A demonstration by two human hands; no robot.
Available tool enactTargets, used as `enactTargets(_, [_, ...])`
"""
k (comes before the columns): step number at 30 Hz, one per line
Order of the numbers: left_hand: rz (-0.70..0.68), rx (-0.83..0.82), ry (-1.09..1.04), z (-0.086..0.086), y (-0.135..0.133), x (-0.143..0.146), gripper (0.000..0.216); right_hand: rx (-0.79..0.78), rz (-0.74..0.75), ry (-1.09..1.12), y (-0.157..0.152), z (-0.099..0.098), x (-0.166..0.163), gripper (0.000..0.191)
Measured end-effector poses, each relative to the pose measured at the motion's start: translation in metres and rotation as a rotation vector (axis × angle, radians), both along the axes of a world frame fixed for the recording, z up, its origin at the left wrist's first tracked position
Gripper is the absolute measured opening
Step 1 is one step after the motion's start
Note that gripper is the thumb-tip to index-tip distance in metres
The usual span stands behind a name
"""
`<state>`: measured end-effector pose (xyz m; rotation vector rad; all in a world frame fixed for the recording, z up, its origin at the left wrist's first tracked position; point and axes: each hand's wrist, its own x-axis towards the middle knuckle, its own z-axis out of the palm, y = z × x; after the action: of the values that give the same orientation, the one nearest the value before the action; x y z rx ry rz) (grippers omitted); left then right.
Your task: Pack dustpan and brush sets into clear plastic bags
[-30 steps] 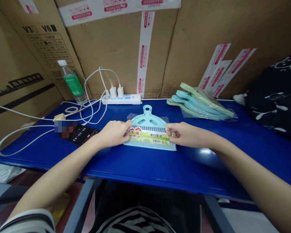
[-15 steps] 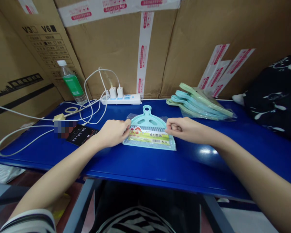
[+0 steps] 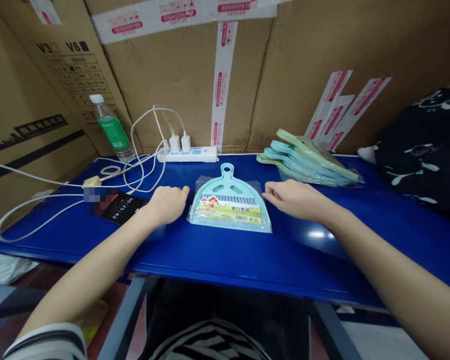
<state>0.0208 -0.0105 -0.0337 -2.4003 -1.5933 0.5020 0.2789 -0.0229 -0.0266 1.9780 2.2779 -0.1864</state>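
A light-blue mini dustpan set in a clear plastic bag, with a yellow-green label, lies flat on the blue table, handle pointing away from me. My left hand rests on the table just left of the bag, fingers loosely bent and holding nothing. Just right of the bag lies my right hand, its fingers stretched towards the bag's upper right corner, and it holds nothing either. Neither hand grips the bag.
A stack of bagged blue and green dustpans lies at the back right. A power strip with chargers and white cables sits against the cardboard boxes; a green-labelled bottle stands back left. A phone showing a timer lies left. A black bag sits far right.
Both hands have let go of the bag's sides and drawn slightly away from it. The bagged dustpan now lies free on the table.
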Motion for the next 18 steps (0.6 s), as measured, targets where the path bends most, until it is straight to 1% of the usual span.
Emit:
enactTargets(5, [-0.016, -0.006, 0.006, 0.0008, -0.002, 0.0024, 0.035, -0.052, 0.103, -0.085, -0.0006, -0.0033, 0.0022, 0.023])
enactTargets(12, [-0.027, 0.006, -0.005, -0.001, -0.0012, 0.0011, 0.035, -0.029, 0.209, -0.143, 0.0, -0.0063, 0.0035, 0.025])
enactTargets(18, [-0.029, 0.001, 0.009, -0.0016, -0.0006, 0.0013, 0.034, -0.041, 0.242, -0.148, 0.0, -0.0067, 0.004, 0.024])
